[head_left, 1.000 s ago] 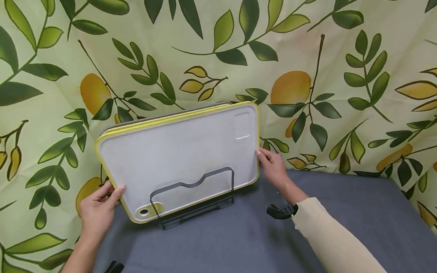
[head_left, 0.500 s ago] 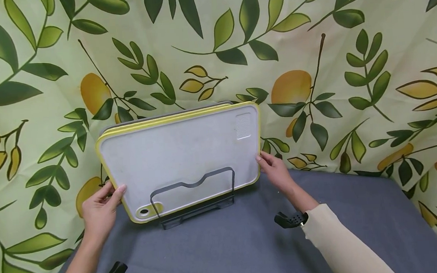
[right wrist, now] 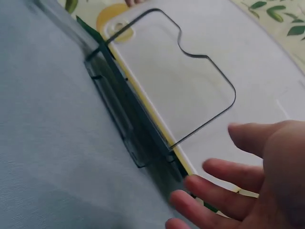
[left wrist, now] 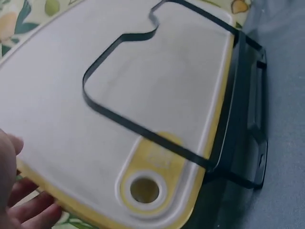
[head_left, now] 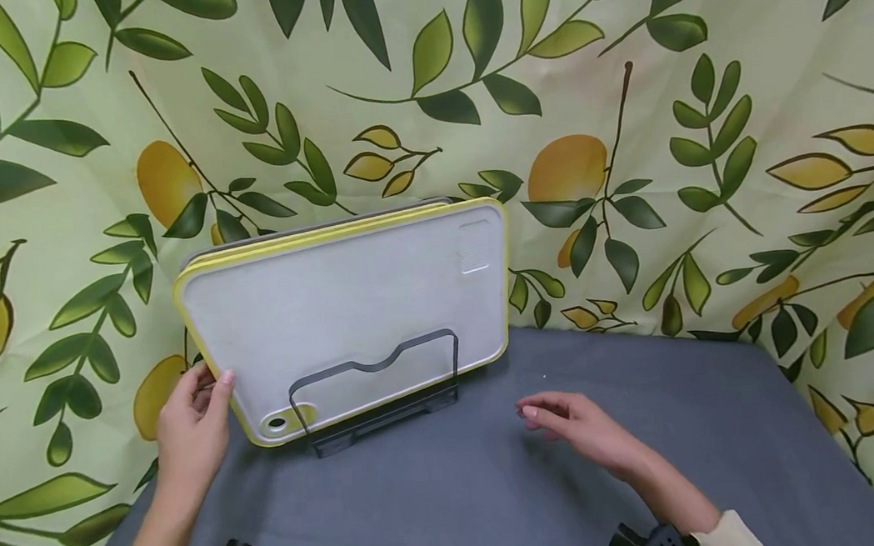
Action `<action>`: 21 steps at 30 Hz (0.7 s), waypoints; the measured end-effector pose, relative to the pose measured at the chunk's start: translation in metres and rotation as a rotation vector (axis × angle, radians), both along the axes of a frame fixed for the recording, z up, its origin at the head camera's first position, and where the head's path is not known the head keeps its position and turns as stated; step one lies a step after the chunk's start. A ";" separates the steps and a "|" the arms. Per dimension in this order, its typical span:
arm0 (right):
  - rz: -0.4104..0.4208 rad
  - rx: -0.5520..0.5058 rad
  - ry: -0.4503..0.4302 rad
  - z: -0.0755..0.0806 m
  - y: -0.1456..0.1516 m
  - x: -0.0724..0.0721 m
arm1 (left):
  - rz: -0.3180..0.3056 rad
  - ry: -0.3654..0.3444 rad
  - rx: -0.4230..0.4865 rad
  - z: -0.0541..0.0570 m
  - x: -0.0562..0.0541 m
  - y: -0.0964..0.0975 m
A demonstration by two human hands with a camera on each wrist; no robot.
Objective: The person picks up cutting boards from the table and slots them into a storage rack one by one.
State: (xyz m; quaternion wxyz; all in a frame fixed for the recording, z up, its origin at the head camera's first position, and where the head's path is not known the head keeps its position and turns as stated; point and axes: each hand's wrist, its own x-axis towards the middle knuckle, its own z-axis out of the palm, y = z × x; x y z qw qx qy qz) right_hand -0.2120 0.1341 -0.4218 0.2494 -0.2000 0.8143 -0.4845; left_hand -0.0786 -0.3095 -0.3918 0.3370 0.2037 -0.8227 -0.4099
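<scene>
A white cutting board (head_left: 349, 312) with a yellow rim and a hole in its lower left corner stands leaning back in a dark wire rack (head_left: 386, 415). Behind it, another yellow-rimmed board and a grey-edged one (head_left: 433, 201) show only along the top. My left hand (head_left: 191, 426) is at the front board's left edge, thumb in front and fingers curled at the back of the edge. My right hand (head_left: 577, 423) is off the board, over the table right of the rack, fingers loosely bent; the right wrist view shows nothing in it.
A table with a dark grey-blue cloth (head_left: 421, 508) lies under the rack. Close behind hangs a fabric backdrop (head_left: 616, 11) printed with leaves and fruit, which also covers both sides.
My right hand has let go of the board's right edge and moved down and right over the table. The left hand keeps its place at the left edge. The head view shifts slightly.
</scene>
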 end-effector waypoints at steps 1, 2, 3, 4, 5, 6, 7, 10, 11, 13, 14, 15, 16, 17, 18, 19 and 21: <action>0.020 0.008 -0.007 0.000 0.006 0.005 | 0.021 0.035 -0.012 0.001 0.001 0.004; 0.033 0.022 -0.006 0.000 0.011 0.009 | 0.050 0.076 -0.029 0.001 0.001 0.007; 0.036 0.044 -0.003 -0.001 0.017 0.013 | 0.074 0.126 -0.052 0.001 0.002 0.010; 0.038 0.067 0.008 -0.003 0.023 0.017 | 0.091 0.184 -0.076 0.002 0.002 0.014; 0.033 0.088 0.021 -0.004 0.030 0.021 | 0.106 0.251 -0.108 0.003 0.002 0.017; 0.019 0.119 0.035 -0.006 0.036 0.024 | 0.112 0.317 -0.148 0.004 0.002 0.021; -0.004 0.153 0.049 -0.009 0.041 0.027 | 0.106 0.382 -0.187 0.004 0.002 0.025; -0.080 0.240 0.087 -0.015 0.056 0.032 | 0.004 0.531 -0.306 0.008 -0.001 0.038; -0.106 0.280 0.110 -0.016 0.060 0.032 | -0.059 0.543 -0.348 0.009 -0.002 0.044; -0.153 0.375 0.179 -0.018 0.067 0.032 | -0.211 0.486 -0.430 0.011 -0.005 0.057; -0.168 0.425 0.223 -0.019 0.070 0.031 | -0.298 0.433 -0.471 0.012 -0.006 0.064; -0.177 0.473 0.267 -0.020 0.071 0.028 | -0.377 0.363 -0.518 0.012 -0.007 0.071; -0.185 0.519 0.312 -0.021 0.073 0.026 | -0.454 0.289 -0.564 0.012 -0.009 0.079; -0.189 0.556 0.353 -0.022 0.074 0.023 | -0.527 0.222 -0.603 0.011 -0.011 0.087; -0.194 0.584 0.389 -0.023 0.075 0.021 | -0.587 0.159 -0.632 0.010 -0.015 0.094; -0.195 0.608 0.422 -0.024 0.076 0.018 | -0.639 0.105 -0.651 0.009 -0.019 0.102; -0.194 0.622 0.461 -0.026 0.078 0.014 | -0.710 0.015 -0.671 0.007 -0.027 0.117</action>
